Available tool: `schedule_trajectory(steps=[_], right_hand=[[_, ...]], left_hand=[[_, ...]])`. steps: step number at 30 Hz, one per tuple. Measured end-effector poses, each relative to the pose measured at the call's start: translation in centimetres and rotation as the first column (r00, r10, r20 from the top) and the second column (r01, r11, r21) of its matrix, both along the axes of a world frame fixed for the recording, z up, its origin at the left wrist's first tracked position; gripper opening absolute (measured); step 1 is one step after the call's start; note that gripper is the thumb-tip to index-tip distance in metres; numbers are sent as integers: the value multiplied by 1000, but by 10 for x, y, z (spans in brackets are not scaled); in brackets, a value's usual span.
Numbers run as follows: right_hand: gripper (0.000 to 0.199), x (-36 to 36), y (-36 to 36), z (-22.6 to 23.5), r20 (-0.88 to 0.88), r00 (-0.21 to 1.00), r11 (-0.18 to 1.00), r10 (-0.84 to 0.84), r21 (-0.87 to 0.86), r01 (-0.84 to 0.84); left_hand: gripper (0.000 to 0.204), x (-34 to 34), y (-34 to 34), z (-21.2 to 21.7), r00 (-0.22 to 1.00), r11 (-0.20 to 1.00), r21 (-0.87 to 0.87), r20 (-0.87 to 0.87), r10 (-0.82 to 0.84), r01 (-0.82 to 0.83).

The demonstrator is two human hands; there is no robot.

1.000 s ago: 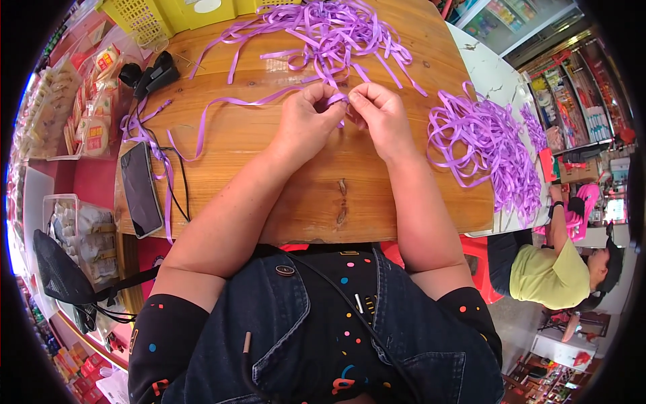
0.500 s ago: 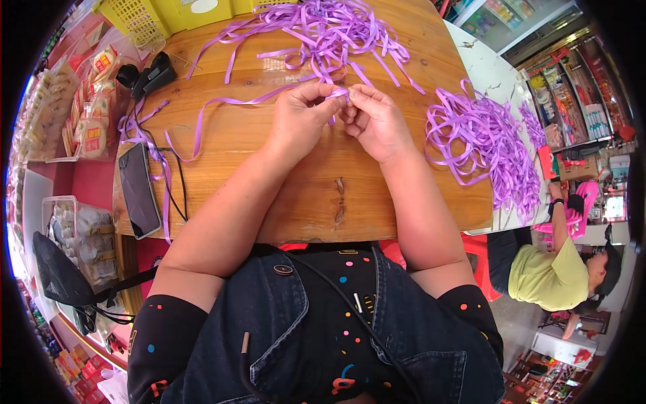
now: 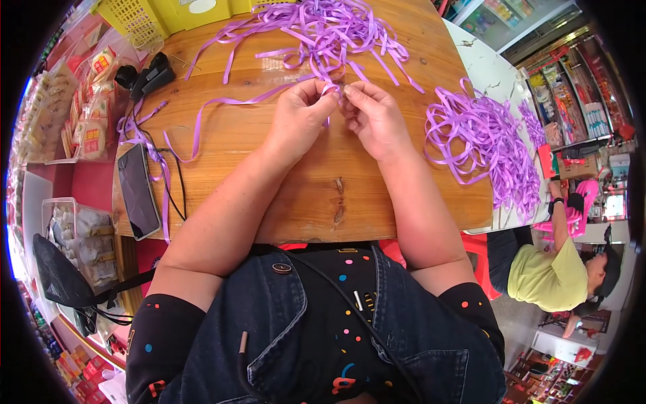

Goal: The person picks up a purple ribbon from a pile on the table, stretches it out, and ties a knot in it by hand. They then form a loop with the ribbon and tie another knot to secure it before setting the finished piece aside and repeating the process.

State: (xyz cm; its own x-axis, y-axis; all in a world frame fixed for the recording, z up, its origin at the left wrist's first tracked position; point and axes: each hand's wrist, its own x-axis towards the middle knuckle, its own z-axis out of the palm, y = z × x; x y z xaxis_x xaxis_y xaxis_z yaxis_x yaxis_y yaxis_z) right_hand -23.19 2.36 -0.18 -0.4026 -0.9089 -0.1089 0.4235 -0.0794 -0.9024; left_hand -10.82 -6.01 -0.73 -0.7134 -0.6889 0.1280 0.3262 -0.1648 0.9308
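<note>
Ribbon (image 3: 328,88), purple and narrow, is looped at the fingertips of a person's left hand (image 3: 300,120) above a wooden table (image 3: 316,195), just short of a tangled heap (image 3: 336,37) of the same colour. Thumb and forefinger of that hand are pinched together on the loop. Beside it, the right hand (image 3: 377,124) has its thumb and forefinger close together, the other fingers curled; whether they grip any of the strand cannot be told. Another length winds across the wood, left of the hands. A second heap (image 3: 484,138) lies to the right, spilling onto a white marbled surface (image 3: 479,57). A dark phone (image 3: 139,192) rests near the left edge, a yellow basket (image 3: 185,15) stands at the far side, and a person in a yellow-green shirt (image 3: 548,276) appears at right.
</note>
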Motion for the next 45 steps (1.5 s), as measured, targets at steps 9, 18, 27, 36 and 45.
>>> schedule_trajectory(steps=[9, 18, 27, 36, 45], right_hand=[[7, 6, 0, -3, -614, 771, 985, -170, -130, 113], [2, 13, -1, 2, -749, 591, 954, -300, -225, 199], [9, 21, 1, 11, -846, 329, 907, -420, -382, 176], [9, 18, 3, 10, -839, 383, 922, -387, -343, 181], [3, 15, -1, 6, -864, 236, 895, -445, -418, 157]], left_hand=[[8, 1, -3, -1, 997, 999, -4, 71, 36, -35], [8, 1, -2, 0, 998, 997, 71, 69, 2, -7], [11, 1, -7, -7, 1000, 994, 108, 10, -17, 16], [9, 2, -3, -2, 1000, 1000, 30, 17, 6, -7], [8, -1, 0, -4, 999, 1000, 2, -34, 1, -1]])
